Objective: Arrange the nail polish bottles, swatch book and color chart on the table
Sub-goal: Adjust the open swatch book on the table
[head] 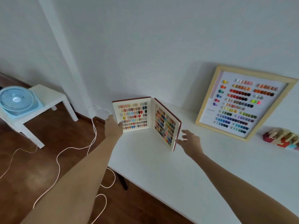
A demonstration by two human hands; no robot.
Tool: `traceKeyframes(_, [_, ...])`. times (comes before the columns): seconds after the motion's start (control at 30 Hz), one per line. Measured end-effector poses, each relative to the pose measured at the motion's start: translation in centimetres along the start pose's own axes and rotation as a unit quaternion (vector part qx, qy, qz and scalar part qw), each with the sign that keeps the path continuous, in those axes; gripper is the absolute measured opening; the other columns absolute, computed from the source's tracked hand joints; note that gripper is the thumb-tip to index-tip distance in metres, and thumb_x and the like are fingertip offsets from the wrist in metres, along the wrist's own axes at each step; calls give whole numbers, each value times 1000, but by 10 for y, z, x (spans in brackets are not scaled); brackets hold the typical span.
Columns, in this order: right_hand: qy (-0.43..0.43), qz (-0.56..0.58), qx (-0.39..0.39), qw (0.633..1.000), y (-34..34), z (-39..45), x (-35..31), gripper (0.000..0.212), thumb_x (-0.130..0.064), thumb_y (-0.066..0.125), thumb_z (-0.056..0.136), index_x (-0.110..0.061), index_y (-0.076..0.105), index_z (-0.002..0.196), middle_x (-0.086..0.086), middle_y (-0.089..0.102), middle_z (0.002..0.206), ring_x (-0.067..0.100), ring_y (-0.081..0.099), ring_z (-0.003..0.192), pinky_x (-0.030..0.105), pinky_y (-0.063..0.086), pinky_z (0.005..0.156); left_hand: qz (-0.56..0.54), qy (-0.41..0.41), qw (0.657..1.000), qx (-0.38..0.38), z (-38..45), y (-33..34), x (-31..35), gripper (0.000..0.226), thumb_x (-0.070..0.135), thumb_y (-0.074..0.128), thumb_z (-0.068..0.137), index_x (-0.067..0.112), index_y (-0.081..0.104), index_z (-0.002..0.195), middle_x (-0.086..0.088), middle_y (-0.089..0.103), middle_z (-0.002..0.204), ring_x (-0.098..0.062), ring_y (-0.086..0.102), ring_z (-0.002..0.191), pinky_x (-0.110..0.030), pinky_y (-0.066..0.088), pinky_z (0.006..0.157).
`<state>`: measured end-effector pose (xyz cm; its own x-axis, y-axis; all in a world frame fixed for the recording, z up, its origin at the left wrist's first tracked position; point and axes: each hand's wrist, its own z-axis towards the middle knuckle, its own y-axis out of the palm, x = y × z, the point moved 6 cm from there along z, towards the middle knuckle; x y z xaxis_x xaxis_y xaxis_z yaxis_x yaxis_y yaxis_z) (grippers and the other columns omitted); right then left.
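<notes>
The swatch book (146,118), red-covered with rows of coloured nail tips, stands upright and open in a V near the white table's (169,172) back left corner. My left hand (113,126) grips the lower left edge of its left page. My right hand (191,142) is open, fingers spread, its fingertips at or just off the right cover's outer edge. The framed color chart (242,102), with a pale wood frame, leans against the wall to the right. A cluster of nail polish bottles (283,138) sits at the far right edge, partly cut off.
The table's left edge runs just below my left forearm. On the wooden floor to the left lie loops of white cable (64,152). A low white side table (48,102) holds a light blue fan (16,101).
</notes>
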<state>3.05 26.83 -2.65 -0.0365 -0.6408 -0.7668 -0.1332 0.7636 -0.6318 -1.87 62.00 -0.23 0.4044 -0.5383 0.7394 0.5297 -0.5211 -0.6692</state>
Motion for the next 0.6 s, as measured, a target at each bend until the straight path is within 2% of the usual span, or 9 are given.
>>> traceKeyframes(0.1, [17, 11, -7, 1000, 14, 12, 3, 52, -23, 71, 82, -16, 52, 129, 11, 63, 119, 27, 65, 102, 47, 54, 90, 9, -25, 1000, -16, 26, 10, -16, 64, 13, 62, 89, -1, 31, 143, -24, 46, 139, -38, 45, 129, -44, 39, 109])
traceKeyframes(0.2, [16, 7, -6, 1000, 27, 23, 5, 39, -19, 66, 85, -13, 57, 123, 9, 66, 117, 27, 66, 101, 42, 56, 85, 12, -26, 999, -27, 49, 20, -27, 62, 12, 62, 89, 1, 32, 142, -21, 50, 138, -38, 45, 130, -44, 36, 110])
traceKeyframes(0.27, [16, 11, 5, 1000, 34, 27, 7, 33, -16, 61, 88, -10, 58, 120, 9, 66, 116, 29, 66, 101, 39, 57, 82, 15, 0, 999, -39, 60, 25, -31, 50, 13, 60, 90, 3, 41, 135, -18, 56, 131, -37, 51, 124, -44, 40, 104])
traceKeyframes(0.33, [12, 16, 18, 1000, 37, 31, 8, 29, -14, 58, 90, -9, 59, 119, 9, 67, 117, 30, 66, 103, 42, 56, 84, 6, 30, 999, -44, 67, 28, -34, 38, 13, 60, 89, 4, 49, 125, -15, 61, 123, -33, 57, 116, -38, 44, 94])
traceKeyframes(0.4, [1, 20, 34, 999, 38, 34, 7, 26, -12, 57, 91, -8, 60, 116, 9, 68, 113, 30, 67, 101, 41, 56, 85, -75, 15, 996, -46, 71, 29, -41, 36, 9, 62, 87, 4, 51, 121, -14, 63, 122, -28, 59, 114, -31, 44, 89])
traceKeyframes(0.47, [-18, 20, 56, 998, 36, 36, 7, 22, -11, 56, 91, -7, 63, 111, 8, 71, 106, 26, 69, 92, 36, 58, 81, -151, 0, 987, -60, 78, 31, -47, 37, 4, 64, 85, 3, 51, 119, -15, 63, 122, -27, 60, 113, -30, 47, 90])
traceKeyframes(0.53, [-17, 29, 70, 997, 35, 37, 8, 18, -11, 56, 91, -8, 64, 107, 5, 71, 99, 22, 68, 85, 29, 59, 76, -177, 6, 981, -81, 88, 35, -48, 33, 5, 65, 86, 4, 53, 116, -13, 66, 118, -27, 63, 108, -33, 51, 88])
traceKeyframes(0.6, [-8, 44, 81, 996, 33, 40, 10, 17, -10, 56, 91, -10, 64, 105, 1, 70, 98, 17, 66, 82, 26, 58, 74, -159, 35, 983, -82, 99, 35, -46, 22, 13, 65, 87, 9, 59, 109, -4, 69, 106, -25, 66, 100, -23, 51, 74])
